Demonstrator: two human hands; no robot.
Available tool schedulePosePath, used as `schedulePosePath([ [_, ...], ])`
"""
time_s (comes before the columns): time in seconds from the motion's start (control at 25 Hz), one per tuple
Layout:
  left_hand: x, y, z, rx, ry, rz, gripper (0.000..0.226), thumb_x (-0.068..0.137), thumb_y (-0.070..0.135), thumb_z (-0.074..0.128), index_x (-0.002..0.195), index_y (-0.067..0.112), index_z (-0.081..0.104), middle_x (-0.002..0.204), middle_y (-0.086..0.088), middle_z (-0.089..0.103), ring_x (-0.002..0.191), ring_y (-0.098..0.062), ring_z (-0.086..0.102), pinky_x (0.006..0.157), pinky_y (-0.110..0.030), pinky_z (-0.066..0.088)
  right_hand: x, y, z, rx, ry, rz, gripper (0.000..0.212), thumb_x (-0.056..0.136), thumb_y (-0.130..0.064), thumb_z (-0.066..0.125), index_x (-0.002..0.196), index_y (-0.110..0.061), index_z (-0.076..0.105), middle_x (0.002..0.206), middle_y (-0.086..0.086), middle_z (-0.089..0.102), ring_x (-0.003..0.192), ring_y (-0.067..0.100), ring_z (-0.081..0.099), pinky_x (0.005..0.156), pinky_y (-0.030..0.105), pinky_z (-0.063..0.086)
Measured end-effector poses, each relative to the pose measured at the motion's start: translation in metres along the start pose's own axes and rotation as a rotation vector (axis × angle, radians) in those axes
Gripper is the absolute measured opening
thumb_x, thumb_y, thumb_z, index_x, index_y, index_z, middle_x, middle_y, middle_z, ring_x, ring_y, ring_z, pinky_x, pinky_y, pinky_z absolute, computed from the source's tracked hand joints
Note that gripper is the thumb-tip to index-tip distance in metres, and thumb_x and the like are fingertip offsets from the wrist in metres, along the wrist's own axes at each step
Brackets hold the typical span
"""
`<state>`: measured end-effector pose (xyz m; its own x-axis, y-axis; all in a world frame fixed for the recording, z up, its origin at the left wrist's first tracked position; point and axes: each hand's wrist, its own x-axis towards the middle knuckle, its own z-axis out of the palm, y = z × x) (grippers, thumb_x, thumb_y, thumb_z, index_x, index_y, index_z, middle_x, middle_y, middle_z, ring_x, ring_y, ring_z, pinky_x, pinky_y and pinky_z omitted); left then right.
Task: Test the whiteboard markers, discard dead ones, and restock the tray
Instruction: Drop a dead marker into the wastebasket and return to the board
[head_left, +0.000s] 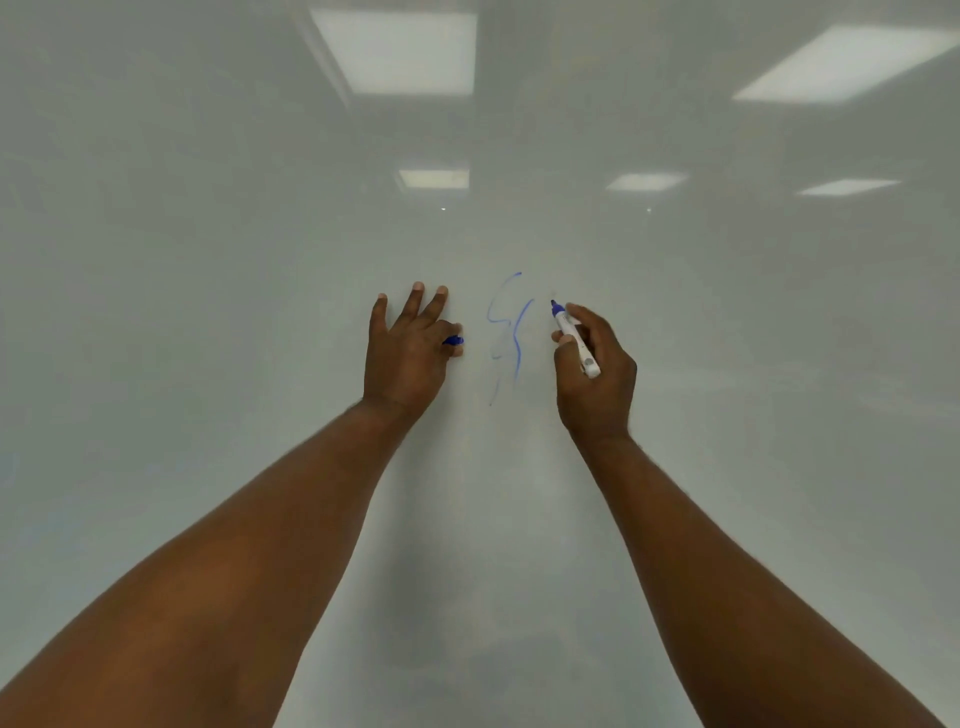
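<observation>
One marker (574, 338) is mid-test: my right hand (597, 374) wraps it in a closed grip, tip at the whiteboard (208, 260) beside thin blue strokes (514, 332). My left hand (405, 353) pinches its cap (453, 341). Next I judge the ink, then recap.

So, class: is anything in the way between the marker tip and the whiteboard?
Nothing visible. The right hand holds the marker uncapped, tip bare by the whiteboard; the blue cap is pinched in the left hand, off to one side.
</observation>
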<state>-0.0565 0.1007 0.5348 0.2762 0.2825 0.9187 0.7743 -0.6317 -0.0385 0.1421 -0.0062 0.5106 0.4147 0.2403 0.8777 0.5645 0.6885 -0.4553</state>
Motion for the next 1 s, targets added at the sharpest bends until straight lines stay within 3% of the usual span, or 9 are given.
schedulePosePath([
  [0.12, 0.000, -0.001, -0.001, 0.001, 0.015, 0.015, 0.016, 0.096, 0.023, 0.060, 0.107, 0.026, 0.072, 0.150, 0.000, 0.046, 0.147, -0.022, 0.027, 0.119, -0.051, 0.004, 0.008, 0.003, 0.009, -0.006, 0.053, 0.092, 0.024, 0.093, -0.021, 0.060, 0.116, -0.025, 0.062, 0.086, -0.003, 0.069, 0.074, 0.015, 0.064, 0.070, 0.039, 0.054],
  [0.32, -0.001, -0.002, -0.001, -0.005, 0.011, 0.010, 0.017, 0.096, 0.023, 0.059, 0.107, 0.027, 0.072, 0.150, 0.001, 0.045, 0.147, -0.021, 0.027, 0.119, -0.053, 0.003, 0.006, 0.011, 0.014, 0.007, 0.026, 0.133, 0.031, 0.098, -0.025, 0.059, 0.129, -0.031, 0.062, 0.115, -0.013, 0.069, 0.103, 0.006, 0.064, 0.088, 0.021, 0.051],
  [0.56, -0.002, 0.000, 0.001, -0.021, 0.005, -0.005, 0.016, 0.095, 0.022, 0.061, 0.106, 0.026, 0.072, 0.150, 0.000, 0.045, 0.148, -0.022, 0.026, 0.118, -0.056, 0.006, -0.030, 0.029, 0.000, -0.087, -0.045, 0.076, 0.026, 0.083, -0.020, 0.062, 0.108, -0.027, 0.067, 0.081, -0.010, 0.066, 0.067, 0.012, 0.060, 0.061, 0.031, 0.049],
  [0.68, -0.002, 0.003, 0.001, -0.030, -0.005, -0.029, 0.016, 0.095, 0.022, 0.060, 0.106, 0.026, 0.072, 0.151, 0.000, 0.044, 0.148, -0.021, 0.025, 0.119, -0.056, 0.004, -0.048, 0.035, -0.012, -0.131, -0.061, 0.091, 0.021, 0.081, -0.021, 0.062, 0.099, -0.026, 0.067, 0.075, -0.009, 0.066, 0.063, 0.014, 0.060, 0.056, 0.034, 0.050],
  [0.76, -0.002, 0.004, 0.001, -0.040, -0.008, -0.040, 0.016, 0.095, 0.021, 0.061, 0.105, 0.026, 0.072, 0.151, 0.000, 0.043, 0.148, -0.021, 0.024, 0.119, -0.055, 0.004, -0.060, 0.039, -0.020, -0.144, -0.067, 0.097, 0.017, 0.079, -0.022, 0.062, 0.095, -0.025, 0.067, 0.071, -0.009, 0.064, 0.060, 0.013, 0.058, 0.054, 0.028, 0.047],
  [0.88, -0.004, 0.008, 0.000, -0.046, -0.030, -0.059, 0.014, 0.093, 0.022, 0.063, 0.104, 0.025, 0.072, 0.153, -0.001, 0.041, 0.149, -0.022, 0.022, 0.119, -0.055, 0.003, -0.085, 0.045, -0.028, -0.243, -0.207, 0.086, 0.004, 0.079, -0.026, 0.064, 0.082, -0.027, 0.067, 0.060, -0.010, 0.060, 0.054, 0.009, 0.056, 0.050, 0.022, 0.039],
  [1.0, -0.012, 0.015, -0.003, -0.035, -0.056, -0.059, 0.014, 0.093, 0.026, 0.065, 0.104, 0.029, 0.072, 0.154, -0.001, 0.039, 0.150, -0.022, 0.019, 0.118, -0.054, -0.001, -0.103, 0.048, -0.032, -0.193, -0.253, 0.127, 0.013, 0.085, -0.020, 0.065, 0.091, -0.029, 0.072, 0.071, -0.012, 0.067, 0.064, 0.007, 0.062, 0.059, 0.024, 0.048],
])
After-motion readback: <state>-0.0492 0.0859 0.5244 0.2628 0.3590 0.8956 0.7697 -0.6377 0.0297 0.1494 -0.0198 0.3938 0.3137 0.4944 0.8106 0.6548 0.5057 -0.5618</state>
